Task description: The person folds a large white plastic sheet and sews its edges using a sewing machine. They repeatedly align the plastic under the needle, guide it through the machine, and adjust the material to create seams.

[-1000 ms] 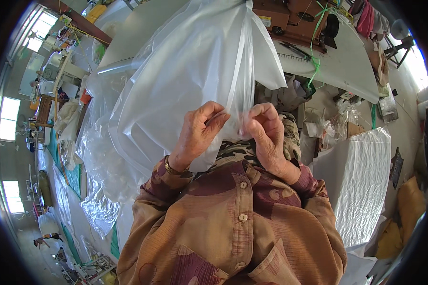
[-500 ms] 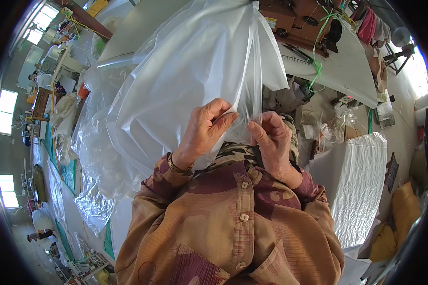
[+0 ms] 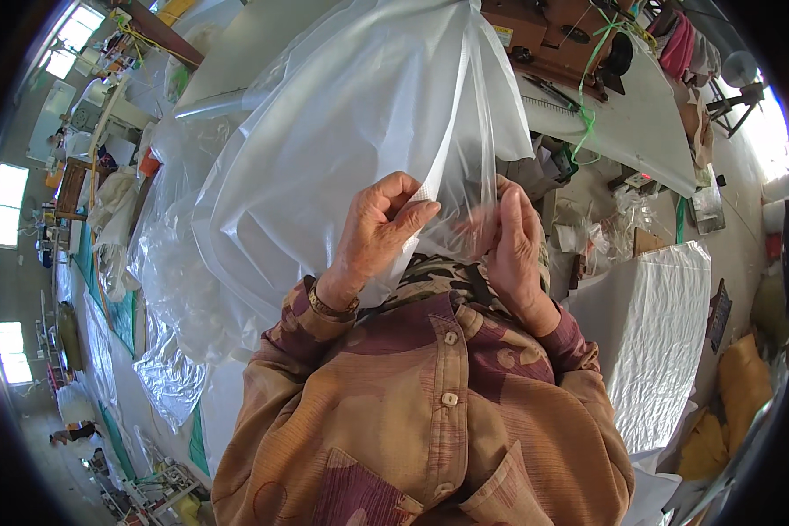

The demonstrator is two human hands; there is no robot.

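**Both hands up at the edge of a big clear bag**

Right up at chest height, the left hand is pinching the plastic bag, thumb and fingers clenched on a white strip along its edge. Beside it, the right hand is raised with the palm turned toward the bag, fingers up against the film; they're blurred, so I can't tell whether they're gripping it or just touching. The two hands are close together but not touching each other.

That bag is large and see-through, ballooning up and away from the hands, covering much of the grey counter behind. More crumpled clear plastic trails down on the left side. Over on the right there's a stack of white woven sacks, standing near the right elbow. Up top, a brown sewing machine sits on the counter, with a green cord hanging across it. A patterned brown shirt fills the lower view.
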